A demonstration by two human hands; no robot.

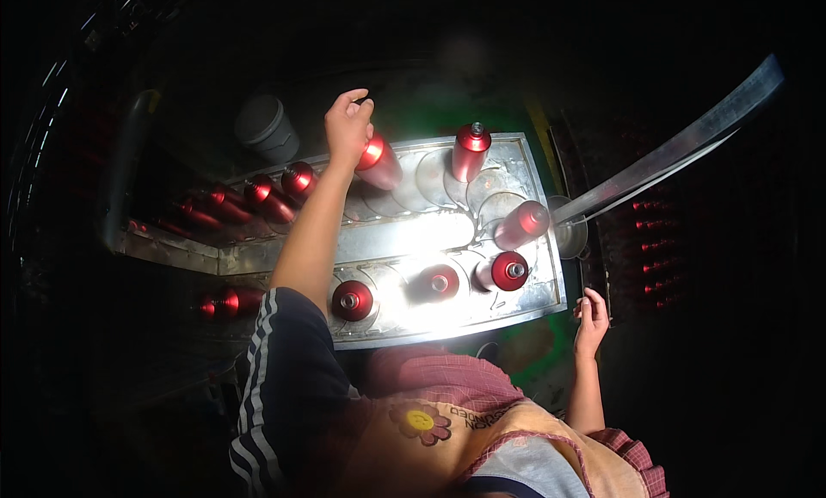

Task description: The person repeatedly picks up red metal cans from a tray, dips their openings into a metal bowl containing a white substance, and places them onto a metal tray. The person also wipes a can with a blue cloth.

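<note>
My left hand (348,129) reaches across the metal conveyor table (361,240) to its far side. Its fingers are bent at the top of a red metallic bottle (379,164), whose neck they hide. Beyond the table's near right corner, my right hand (591,324) hangs with loosely curled fingers and nothing seen in them. Several similar bottles stand on the table: one at the far edge (471,154), one at the right end (524,223), and others along the near side, among them a dark red bottle (352,301) and a glare-washed bottle (439,283).
More bottles (268,197) line the far track into shadow at the left. A raised bright divider (404,240) runs down the table's middle. A pale lidded bucket (268,128) stands behind. At the right, a long clear strip (680,149) slants above a round container (571,237).
</note>
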